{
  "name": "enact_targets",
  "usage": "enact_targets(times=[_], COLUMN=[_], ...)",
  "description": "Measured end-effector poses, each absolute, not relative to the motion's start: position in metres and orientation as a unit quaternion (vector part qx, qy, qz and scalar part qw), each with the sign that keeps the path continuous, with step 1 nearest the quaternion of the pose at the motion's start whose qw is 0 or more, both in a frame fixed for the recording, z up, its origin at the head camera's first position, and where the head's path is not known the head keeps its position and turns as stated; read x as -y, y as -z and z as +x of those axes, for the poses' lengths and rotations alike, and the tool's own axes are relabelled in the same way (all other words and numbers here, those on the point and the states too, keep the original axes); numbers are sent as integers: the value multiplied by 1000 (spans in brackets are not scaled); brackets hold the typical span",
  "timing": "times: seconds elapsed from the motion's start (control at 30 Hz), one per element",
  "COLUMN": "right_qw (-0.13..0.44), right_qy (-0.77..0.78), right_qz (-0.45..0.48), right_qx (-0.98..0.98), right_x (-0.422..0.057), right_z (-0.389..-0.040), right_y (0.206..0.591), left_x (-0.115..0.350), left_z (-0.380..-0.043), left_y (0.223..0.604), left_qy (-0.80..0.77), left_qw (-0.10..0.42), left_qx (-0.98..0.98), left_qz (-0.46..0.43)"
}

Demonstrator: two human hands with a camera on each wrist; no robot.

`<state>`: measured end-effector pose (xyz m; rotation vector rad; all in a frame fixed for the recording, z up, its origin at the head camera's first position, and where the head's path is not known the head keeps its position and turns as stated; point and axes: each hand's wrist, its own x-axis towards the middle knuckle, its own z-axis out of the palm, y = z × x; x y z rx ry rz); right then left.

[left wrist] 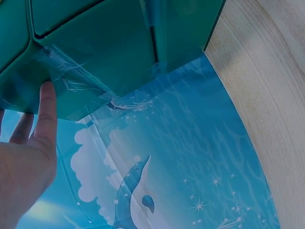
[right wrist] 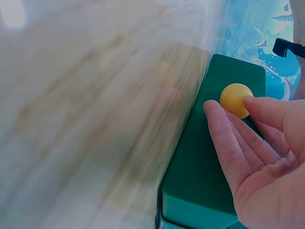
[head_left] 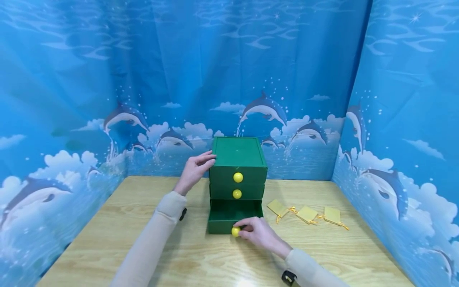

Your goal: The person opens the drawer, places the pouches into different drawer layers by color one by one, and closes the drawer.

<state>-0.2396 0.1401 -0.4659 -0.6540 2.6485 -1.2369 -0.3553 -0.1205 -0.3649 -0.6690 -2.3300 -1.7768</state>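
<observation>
Green three-drawer box cabinet (head_left: pixel 251 184): on pale wooden worktop (head_left: pixel 104 231) | bottom drawer (head_left: pixel 219 227): out at cabinet's front | right hand (head_left: pixel 259 234): grip pinching drawer's round yellow knob (head_left: pixel 235 232) | left hand (head_left: pixel 195 170): grip wide, touching cabinet's left side

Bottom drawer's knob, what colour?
Yellow. The knob shows best in the right wrist view.

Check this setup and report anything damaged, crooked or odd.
Wrinkled clear tape on the side of the green cabinet, seen from the left wrist, looks odd, perhaps a makeshift patch. The bottom drawer stands open, but the right hand holds its yellow knob. Nothing looks spilled.
</observation>
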Motion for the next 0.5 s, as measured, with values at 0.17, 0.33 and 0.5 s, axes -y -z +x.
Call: enact_targets(times=[0.17,0.33,0.5], right_qw=[72,74,73], right_qy=[410,409,400], right_qz=[-220,-219,-224], right_qx=[-882,-883,-886], right_x=[-140,-140,-142], right_z=[-239,-239,-240], right_y=[465,464,465], left_x=[121,120,119], left_z=[-354,-353,-353], left_y=[364,363,363], left_qy=[596,600,599], left_qw=[62,59,60], left_qx=[770,768,770], left_qz=[-218,-217,-214])
